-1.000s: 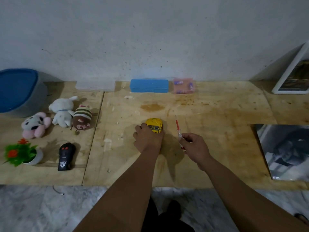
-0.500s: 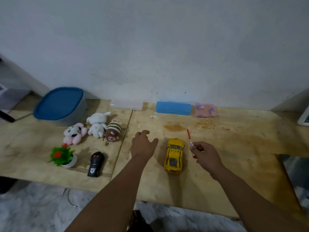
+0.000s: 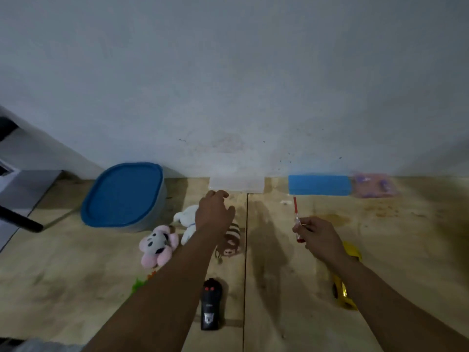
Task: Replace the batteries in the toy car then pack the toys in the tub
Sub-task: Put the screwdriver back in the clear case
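3 plush toys: pink-white (image 3: 157, 245), white (image 3: 187, 219), brown striped (image 3: 230, 241). 1 yellow toy car (image 3: 343, 290). 1 black remote (image 3: 210, 304). 1 blue-lidded tub (image 3: 124, 195). 1 clear box (image 3: 236, 184), 1 blue box (image 3: 319, 185), 1 pink pack (image 3: 376, 185). 1 red screwdriver (image 3: 296, 212). 1 green plant (image 3: 138, 284).

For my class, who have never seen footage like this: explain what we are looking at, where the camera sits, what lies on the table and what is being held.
No machine here: a person's two bare arms, filmed by a camera worn on the head, looking down. The left hand reaches, fingers relaxed, toward a clear box by the wall. The right hand pinches a small red-handled screwdriver. On the wooden table lie a yellow toy car, a black remote, plush toys and a blue-lidded tub.
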